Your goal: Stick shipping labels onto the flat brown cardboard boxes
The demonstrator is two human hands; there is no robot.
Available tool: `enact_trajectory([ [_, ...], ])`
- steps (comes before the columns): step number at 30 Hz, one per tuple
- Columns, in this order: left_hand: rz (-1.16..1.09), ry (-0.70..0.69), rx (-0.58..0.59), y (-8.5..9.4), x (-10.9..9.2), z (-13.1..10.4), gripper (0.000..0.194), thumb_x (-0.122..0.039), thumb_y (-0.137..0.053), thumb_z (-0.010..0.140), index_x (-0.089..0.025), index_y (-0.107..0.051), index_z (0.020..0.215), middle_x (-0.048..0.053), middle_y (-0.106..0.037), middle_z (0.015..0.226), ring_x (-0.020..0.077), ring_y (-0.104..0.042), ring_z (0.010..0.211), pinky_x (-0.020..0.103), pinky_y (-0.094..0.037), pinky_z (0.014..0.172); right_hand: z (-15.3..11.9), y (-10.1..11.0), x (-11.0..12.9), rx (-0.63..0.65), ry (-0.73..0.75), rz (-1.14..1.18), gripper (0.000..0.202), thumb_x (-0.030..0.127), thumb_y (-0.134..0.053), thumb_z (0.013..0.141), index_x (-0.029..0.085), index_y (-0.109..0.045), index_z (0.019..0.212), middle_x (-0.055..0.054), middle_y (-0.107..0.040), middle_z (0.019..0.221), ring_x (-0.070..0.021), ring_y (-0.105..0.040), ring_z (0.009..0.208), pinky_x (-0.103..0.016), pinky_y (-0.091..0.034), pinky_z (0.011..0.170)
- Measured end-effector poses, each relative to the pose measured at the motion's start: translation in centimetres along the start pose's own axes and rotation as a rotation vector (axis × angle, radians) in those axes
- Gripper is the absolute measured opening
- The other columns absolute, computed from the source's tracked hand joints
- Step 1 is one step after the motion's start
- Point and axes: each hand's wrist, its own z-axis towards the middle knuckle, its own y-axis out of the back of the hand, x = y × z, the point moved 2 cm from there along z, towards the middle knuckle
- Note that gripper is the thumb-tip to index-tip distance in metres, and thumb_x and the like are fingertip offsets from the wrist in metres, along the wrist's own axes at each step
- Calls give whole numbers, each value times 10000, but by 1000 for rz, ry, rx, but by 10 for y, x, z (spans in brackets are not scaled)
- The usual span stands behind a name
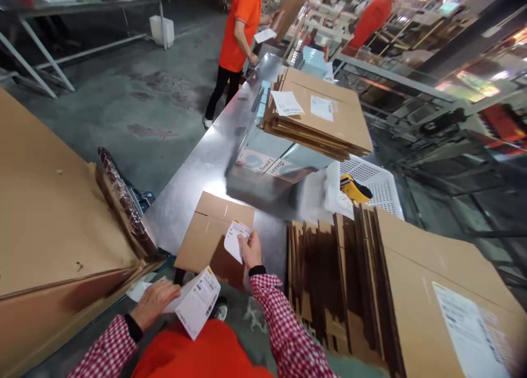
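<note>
My right hand (252, 250) is closed on a white printed label (236, 241), holding it over a flat piece of cardboard (206, 219). That cardboard lies on the metal table, partly past its near edge. Lower down, in front of my orange top, my left hand (156, 301) grips a strip of printed labels (200, 301). One part of the strip hangs to the right of the hand, and a pale piece of paper shows at its left. The fingertips of the left hand are partly hidden behind the paper.
Flattened cartons (341, 279) stand in a row at my right. More flat cartons (329, 103) with labels lie stacked on boxes farther up the metal table (181, 186). A white basket (387, 180) stands behind them. A large carton (49, 202) fills the left side. A co-worker (242, 27) stands at the far end.
</note>
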Motion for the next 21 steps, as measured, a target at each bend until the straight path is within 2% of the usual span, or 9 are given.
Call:
enact_trajectory([
  [3,35,-53,-20,-15,14,15,211,-262,-499,910,-216,-697,854,86,-624,1245,256,-525,1211,460,-417,1030,6,-28,-9,178,18,-85,322,273,-618,672,178,-523,964,-50,-660,876,-204,-617,789,-326,-504,725],
  [6,55,-36,-34,-30,21,29,231,-201,-498,901,-190,-683,765,78,-425,1460,281,-291,1390,538,-325,1093,2,-49,-13,235,12,-209,392,203,-626,664,164,-520,1039,-82,-643,959,-235,-613,885,-359,-496,792],
  [10,48,12,-6,-39,23,33,242,-152,-504,880,-175,-652,690,74,-368,1499,282,-238,1415,486,-401,1049,2,-44,-12,222,-17,-394,565,232,-691,675,99,-487,1185,-185,-558,1140,-320,-562,1044,-419,-454,878],
  [12,36,34,17,-41,22,32,252,-146,-513,869,-172,-642,655,73,-358,1506,287,-242,1414,461,-429,1028,1,-36,-11,139,-45,-586,741,342,-722,697,43,-411,1299,-255,-484,1242,-367,-520,1104,-445,-431,898],
  [14,22,57,36,-41,21,31,278,-142,-504,866,-166,-635,623,71,-348,1513,289,-226,1421,443,-445,1016,-5,-37,-9,67,-17,-793,804,417,-664,768,22,-331,1383,-290,-393,1353,-394,-441,1198,-483,-369,967],
  [15,15,67,44,-41,21,32,294,-146,-495,869,-164,-633,611,67,-344,1515,287,-212,1425,434,-450,1013,-10,-43,-9,84,40,-860,758,422,-613,814,44,-326,1405,-274,-359,1403,-392,-391,1250,-502,-314,1015],
  [18,-11,87,62,-38,21,33,325,-193,-475,884,-170,-640,605,49,-358,1511,278,-209,1428,419,-446,1022,-24,-67,-13,322,282,-867,599,416,-505,890,187,-362,1426,-141,-292,1508,-331,-224,1382,-529,-108,1114],
  [20,-32,87,73,-34,22,35,331,-245,-468,891,-183,-665,632,43,-397,1490,270,-246,1417,415,-414,1055,-26,-66,-23,362,276,-831,577,427,-474,905,220,-359,1431,-103,-267,1527,-302,-155,1415,-533,-43,1125],
  [21,-45,92,69,-33,22,35,339,-273,-451,899,-188,-684,669,51,-411,1480,270,-264,1410,423,-389,1076,-24,-57,-30,292,183,-808,585,423,-467,906,195,-357,1433,-121,-254,1530,-306,-140,1419,-540,-41,1124],
])
